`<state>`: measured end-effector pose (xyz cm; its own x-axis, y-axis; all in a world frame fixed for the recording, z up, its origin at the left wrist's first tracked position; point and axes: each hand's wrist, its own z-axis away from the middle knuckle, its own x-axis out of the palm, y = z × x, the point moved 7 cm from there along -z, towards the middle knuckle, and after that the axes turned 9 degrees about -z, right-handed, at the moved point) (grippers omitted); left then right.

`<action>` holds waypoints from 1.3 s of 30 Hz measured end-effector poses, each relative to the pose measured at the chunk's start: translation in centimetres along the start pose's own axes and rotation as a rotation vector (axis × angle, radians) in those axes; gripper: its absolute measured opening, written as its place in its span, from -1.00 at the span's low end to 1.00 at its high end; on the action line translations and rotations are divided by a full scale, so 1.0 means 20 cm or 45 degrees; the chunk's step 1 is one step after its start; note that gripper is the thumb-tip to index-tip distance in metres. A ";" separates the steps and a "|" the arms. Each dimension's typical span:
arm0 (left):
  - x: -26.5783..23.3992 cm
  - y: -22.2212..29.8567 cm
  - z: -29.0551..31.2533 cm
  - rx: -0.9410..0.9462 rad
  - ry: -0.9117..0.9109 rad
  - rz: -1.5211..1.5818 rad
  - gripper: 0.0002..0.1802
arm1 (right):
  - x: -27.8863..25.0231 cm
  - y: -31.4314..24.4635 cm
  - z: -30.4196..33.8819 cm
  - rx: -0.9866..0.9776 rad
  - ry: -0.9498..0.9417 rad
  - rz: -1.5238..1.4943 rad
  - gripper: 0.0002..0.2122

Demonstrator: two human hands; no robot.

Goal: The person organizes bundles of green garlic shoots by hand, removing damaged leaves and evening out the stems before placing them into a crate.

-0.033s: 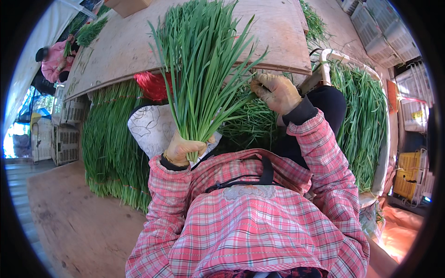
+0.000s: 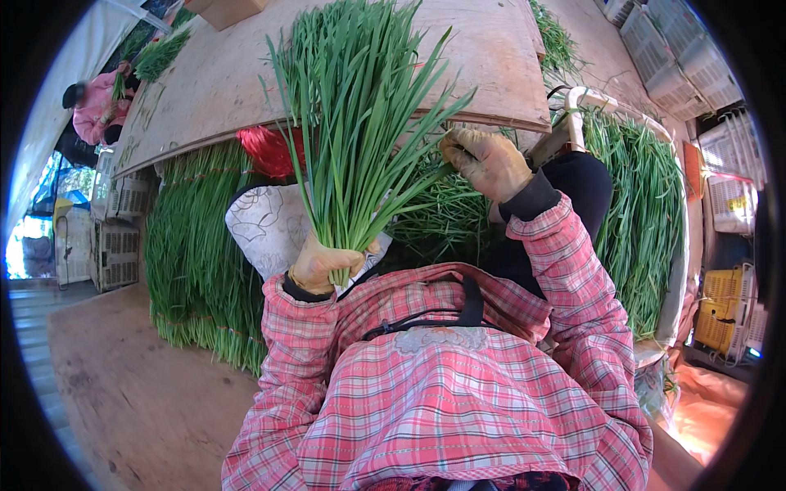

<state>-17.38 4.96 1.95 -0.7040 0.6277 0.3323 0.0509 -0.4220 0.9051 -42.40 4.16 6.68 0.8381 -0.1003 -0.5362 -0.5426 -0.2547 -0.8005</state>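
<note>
My gloved left hand [image 2: 324, 263] is wrapped round the pale stem ends of a bunch of garlic chives [image 2: 356, 168]. The long green leaves fan upward and away from me, over the edge of a wooden board. To the right of the bunch, my gloved right hand [image 2: 491, 164] is closed in a pinch. Leaf tips from the bunch reach its fingers, and a leaf seems caught there. More loose chives [image 2: 446, 217] lie below, between my knees.
Tied chives [image 2: 201, 254] are stacked at my left. A white-framed container [image 2: 675, 204] of chives stands at my right. Red ties [image 2: 268, 153] lie under the edge of the wooden board [image 2: 483, 57]. A co-worker [image 2: 98, 106] in pink sits far left. Plastic crates [image 2: 679, 65] line the right.
The leaf tips of the bunch have shifted very slightly, and the right hand's fingers have moved a touch to the left. Both hands keep their hold.
</note>
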 end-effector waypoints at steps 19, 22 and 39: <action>-0.02 0.00 0.03 0.000 0.016 -0.159 -0.51 | 0.03 0.11 0.03 0.384 0.159 -0.582 -0.85; -0.04 -0.04 0.03 -0.059 -0.052 -0.115 -0.50 | -0.08 0.04 0.01 0.233 0.048 -0.132 -0.89; -0.05 -0.12 0.02 -0.091 -0.086 -0.082 -0.41 | -0.01 0.09 -0.33 0.531 0.039 -0.731 -0.71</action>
<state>-16.56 5.64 -0.34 -0.6545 0.6970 0.2931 -0.0456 -0.4233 0.9048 -43.11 -2.66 7.14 0.9960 -0.0893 0.0042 0.0144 0.1137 -0.9934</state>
